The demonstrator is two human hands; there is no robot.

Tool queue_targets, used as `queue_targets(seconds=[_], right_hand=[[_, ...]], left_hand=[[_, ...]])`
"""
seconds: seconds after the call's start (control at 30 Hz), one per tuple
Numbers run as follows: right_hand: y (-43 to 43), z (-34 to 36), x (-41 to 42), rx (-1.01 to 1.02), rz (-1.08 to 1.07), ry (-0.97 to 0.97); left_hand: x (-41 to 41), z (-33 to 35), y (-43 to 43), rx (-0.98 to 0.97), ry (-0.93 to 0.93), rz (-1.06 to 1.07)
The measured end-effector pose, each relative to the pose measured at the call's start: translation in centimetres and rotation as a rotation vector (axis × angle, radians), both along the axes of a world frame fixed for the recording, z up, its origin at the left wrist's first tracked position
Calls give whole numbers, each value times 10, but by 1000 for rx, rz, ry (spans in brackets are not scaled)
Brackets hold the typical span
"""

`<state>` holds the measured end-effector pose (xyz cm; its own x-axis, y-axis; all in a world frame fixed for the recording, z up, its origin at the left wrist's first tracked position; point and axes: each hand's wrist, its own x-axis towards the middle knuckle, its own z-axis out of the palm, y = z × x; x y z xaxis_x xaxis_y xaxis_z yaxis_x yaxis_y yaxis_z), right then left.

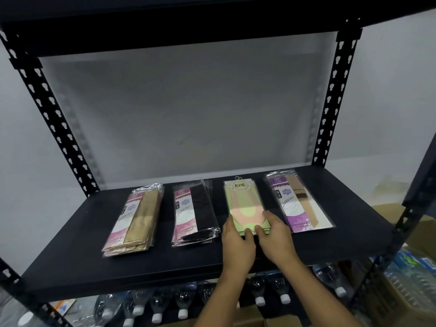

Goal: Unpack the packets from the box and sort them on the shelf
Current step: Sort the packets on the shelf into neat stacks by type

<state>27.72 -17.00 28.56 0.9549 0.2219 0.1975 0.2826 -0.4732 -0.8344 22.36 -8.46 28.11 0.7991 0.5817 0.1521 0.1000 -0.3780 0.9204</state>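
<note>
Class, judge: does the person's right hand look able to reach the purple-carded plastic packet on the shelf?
Probably yes: the purple-carded plastic packet lies just beside the right hand with bare black shelf between, though that hand grips the green-carded packet stack.

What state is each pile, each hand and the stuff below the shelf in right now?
beige pile: flat on the shelf, far left, wrapped, untouched.
black pile: flat, wrapped, untouched, apart from its neighbours.
green pile: flat on the shelf, near end held by both hands.
purple pile: flat, far right, wrapped, untouched.
left hand: grips the green pile's near left corner.
right hand: grips its near right corner.
bottles: lying on their sides under the shelf, caps on.
</note>
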Motion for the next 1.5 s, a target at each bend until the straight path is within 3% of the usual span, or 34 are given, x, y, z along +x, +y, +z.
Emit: queue_targets(seconds=[0.37,0.47,0.6,0.77,0.97,1.2,1.5], right_hand=[[3,8,-9,29,2,-89],[13,15,-24,91,31,-165],[41,22,-43,177,127,-144],[75,22,-58,159,201,-36],[99,16,-62,143,189,146],[108,15,-67,159,139,167],[114,15,-71,188,118,156]], left_hand=[[-28,2,-9,-19,57,-105],[-69,0,-13,71,-124,-80],[-100,1,16,200,-325,208],[-90,8,67,126,-177,359],[-78,17,88,-89,-7,198],[-70,12,103,-53,58,170],[-73,11,111,-72,8,135]])
